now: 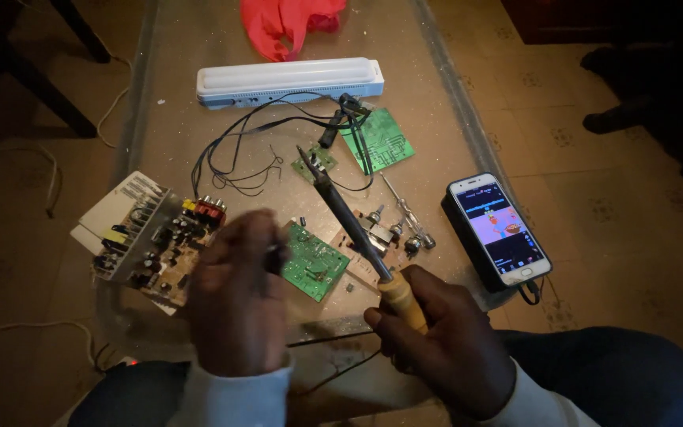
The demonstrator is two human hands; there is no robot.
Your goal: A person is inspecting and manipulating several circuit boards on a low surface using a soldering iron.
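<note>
Head camera, looking down at a glass-topped table [436, 103]: a person seated at its near edge works over a scatter of electronics. The right hand [444, 340] is closed in a full fist around the wooden handle of a soldering iron [349, 221]. The iron's long axis runs from that hand, low and right, up and to the left, and its tip ends near a small green board [314, 162] among black wires [239, 158].

The left hand [239, 292] is blurred, its fingers curled and pinched together at the near-left edge of a green circuit board [314, 261]; whether they hold the board or some small part cannot be told. That board lies between the two hands, just left of the iron's shaft and closer to the left hand.

Left of it sits a larger amplifier board [156, 241] crowded with components. Farther back lie a white tube lamp [290, 81], a bigger green board [377, 138] and a red plastic bag [290, 24]. A lit smartphone [499, 229] rests at the right, near several potentiometers [405, 233].
</note>
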